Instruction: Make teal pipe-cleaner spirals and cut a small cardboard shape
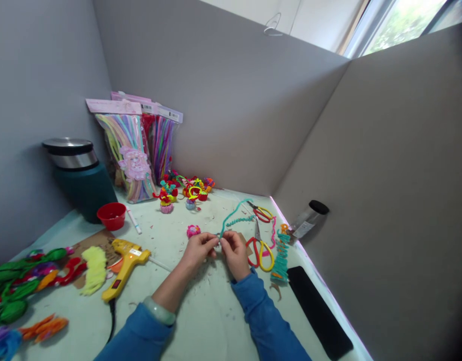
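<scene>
Between the fingertips of both hands is one end of a teal pipe cleaner (pixel 226 219), whose free length curves up and away toward the scissors at the back. My left hand (pixel 201 248) pinches it from the left, and my right hand (pixel 234 254) pinches it close by on the right. The exact grip is partly hidden by the fingers. A small pink pom-pom-like piece (pixel 193 230) lies just beyond my left hand. Beside my right hand rest red-and-yellow scissors (pixel 260 253), with a second pair of scissors (pixel 261 214) farther back. A coiled teal pipe cleaner (pixel 240 221) lies near them.
A yellow glue gun (pixel 127 265), a red cup (pixel 112 216) and a teal bottle (pixel 82 180) stand or lie left. Bagged pipe cleaners (pixel 129 155) lean on the back panel. At right are a teal-wrapped piece (pixel 280 258), a black strip (pixel 317 311) and a clear jar (pixel 306 222).
</scene>
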Motion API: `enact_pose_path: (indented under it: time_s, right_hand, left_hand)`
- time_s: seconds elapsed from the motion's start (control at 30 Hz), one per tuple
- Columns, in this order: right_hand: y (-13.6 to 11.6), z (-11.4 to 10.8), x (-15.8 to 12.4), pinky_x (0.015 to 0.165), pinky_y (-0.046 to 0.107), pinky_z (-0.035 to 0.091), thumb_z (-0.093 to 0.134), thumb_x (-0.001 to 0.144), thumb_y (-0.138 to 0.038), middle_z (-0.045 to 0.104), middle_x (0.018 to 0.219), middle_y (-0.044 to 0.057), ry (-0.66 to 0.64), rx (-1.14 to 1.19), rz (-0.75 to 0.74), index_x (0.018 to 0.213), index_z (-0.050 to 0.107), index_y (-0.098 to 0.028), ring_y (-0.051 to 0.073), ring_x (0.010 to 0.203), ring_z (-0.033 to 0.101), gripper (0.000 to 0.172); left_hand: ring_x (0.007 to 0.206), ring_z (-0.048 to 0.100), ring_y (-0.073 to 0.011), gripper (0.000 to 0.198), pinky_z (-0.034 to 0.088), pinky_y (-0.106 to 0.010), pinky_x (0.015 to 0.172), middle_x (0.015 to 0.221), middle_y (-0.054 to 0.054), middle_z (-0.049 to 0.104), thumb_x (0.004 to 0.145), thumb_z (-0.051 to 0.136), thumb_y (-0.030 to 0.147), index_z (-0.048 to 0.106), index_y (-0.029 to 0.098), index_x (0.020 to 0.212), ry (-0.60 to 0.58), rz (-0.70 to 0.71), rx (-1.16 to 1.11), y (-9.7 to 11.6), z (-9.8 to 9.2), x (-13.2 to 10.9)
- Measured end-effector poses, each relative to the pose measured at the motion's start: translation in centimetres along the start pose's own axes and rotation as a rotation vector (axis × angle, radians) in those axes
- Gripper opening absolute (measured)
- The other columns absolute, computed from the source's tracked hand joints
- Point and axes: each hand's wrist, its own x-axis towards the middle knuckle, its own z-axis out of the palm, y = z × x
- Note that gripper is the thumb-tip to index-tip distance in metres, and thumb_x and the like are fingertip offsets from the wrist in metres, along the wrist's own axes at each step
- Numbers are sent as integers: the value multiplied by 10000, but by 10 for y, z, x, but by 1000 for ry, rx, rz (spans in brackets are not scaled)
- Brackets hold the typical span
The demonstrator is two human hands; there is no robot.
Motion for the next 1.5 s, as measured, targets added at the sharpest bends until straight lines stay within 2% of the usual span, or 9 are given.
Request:
enact_pose_path:
  time_s: [0.1, 0.2, 0.37, 0.57, 0.9, 1.13, 1.5]
  right_hand:
    - [-5, -1, -1, 631, 254, 439, 533, 816, -254, 541, 770, 12, 49, -165, -152, 840, 533, -187, 144, 700, 524, 71]
    - [-10, -1, -3, 641, 257, 431, 534, 816, -234, 537, 765, 19, 60, -321, -242, 788, 542, -183, 147, 704, 514, 58]
    - [-6, 1, -4, 578, 243, 421, 536, 821, -277, 533, 726, 8, 35, -333, -176, 818, 535, -184, 134, 618, 491, 93]
    - [2, -2, -3, 607, 249, 416, 516, 832, -282, 529, 689, 5, 16, -333, -159, 769, 535, -188, 147, 648, 494, 115]
    - [7, -4, -2, 591, 248, 408, 483, 848, -275, 521, 669, -1, 10, -342, -119, 781, 537, -190, 146, 629, 492, 121]
    - [3, -3, -4, 607, 257, 423, 519, 831, -278, 549, 704, 10, 6, -349, -164, 792, 550, -186, 148, 646, 511, 104]
    - [2, -3, -3, 617, 261, 415, 475, 844, -232, 561, 689, 16, 21, -426, -197, 760, 553, -187, 158, 660, 524, 122]
  left_hand:
    - [367, 485, -85, 286, 335, -180, 390, 427, 27, 530, 622, 662, 385, 593, 115, 684, 19, 34, 38, -2, -1, 1]
    - [367, 480, -89, 251, 350, -188, 402, 414, 29, 525, 660, 633, 368, 600, 121, 690, 43, 91, 121, -5, -1, 2]
    - [393, 503, -101, 215, 373, -201, 418, 461, 20, 551, 697, 593, 336, 620, 124, 719, 40, 137, 207, -7, -2, 2]
    - [382, 489, -102, 212, 372, -202, 419, 419, 29, 528, 713, 573, 329, 623, 124, 727, 52, 152, 263, -5, -1, 0]
    - [344, 456, -88, 218, 335, -187, 387, 378, 26, 522, 681, 597, 340, 598, 122, 672, 40, 88, 168, -9, 0, 1]
    - [341, 443, -84, 240, 324, -187, 381, 378, 16, 523, 659, 620, 353, 602, 114, 670, 42, 46, 122, -4, 1, -1]
    - [335, 429, -80, 245, 304, -185, 378, 371, 15, 523, 668, 618, 362, 607, 118, 669, 38, 50, 154, -9, -1, 0]
